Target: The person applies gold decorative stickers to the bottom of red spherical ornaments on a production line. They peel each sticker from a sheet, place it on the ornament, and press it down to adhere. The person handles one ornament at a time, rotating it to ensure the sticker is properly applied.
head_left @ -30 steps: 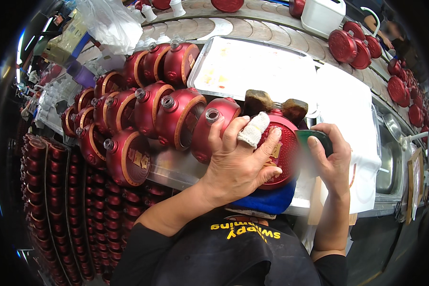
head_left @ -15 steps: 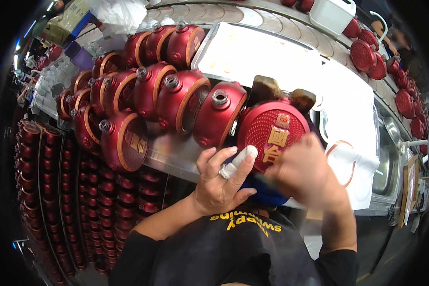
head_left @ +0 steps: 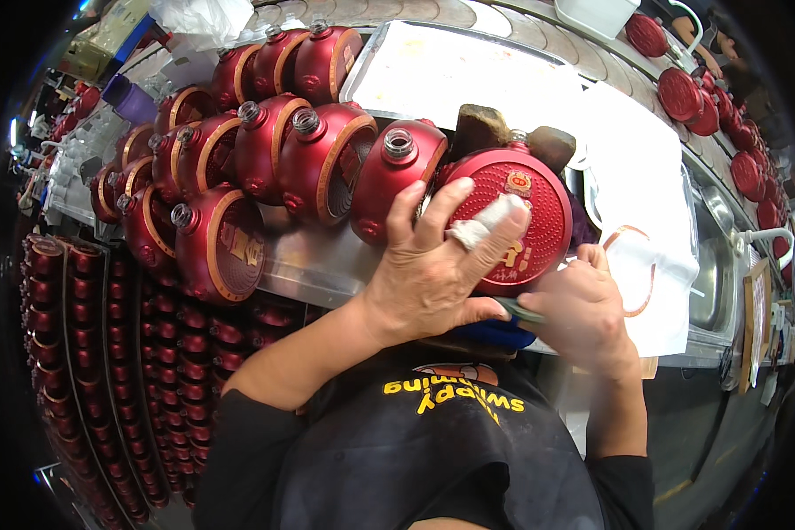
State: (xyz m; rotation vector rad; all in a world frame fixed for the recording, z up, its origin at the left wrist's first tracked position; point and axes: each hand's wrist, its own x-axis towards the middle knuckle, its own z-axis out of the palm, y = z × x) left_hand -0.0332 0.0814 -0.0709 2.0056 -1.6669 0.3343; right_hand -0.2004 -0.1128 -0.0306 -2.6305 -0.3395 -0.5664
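A round red bottle [head_left: 548,212] with a dotted face and gold raised characters lies with its neck away from me. Two dark brown blocks [head_left: 479,128] flank that neck. Across the bottle's face rests my left hand [head_left: 433,265], its fingers stretched out and spread, with white wrapping on one finger. My right hand [head_left: 583,305], slightly blurred, is closed at the bottle's near right rim. From its grip pokes a flat, greenish, narrow tool [head_left: 523,310], which reaches near my left thumb; its exact kind is unclear. Something blue [head_left: 495,332] shows under the bottle.
Several red bottles with orange rims [head_left: 331,163] stand close together on the left. Behind lies a white-lined metal tray [head_left: 450,66]; white sheets [head_left: 654,274] and a sink [head_left: 711,256] are on the right. Stacked red bottles [head_left: 181,380] fill the lower left. More line a conveyor [head_left: 680,93].
My left hand has moved forward and right onto the bottle's face. My right hand has drawn back from the face to the near rim. The whole view has shifted slightly.
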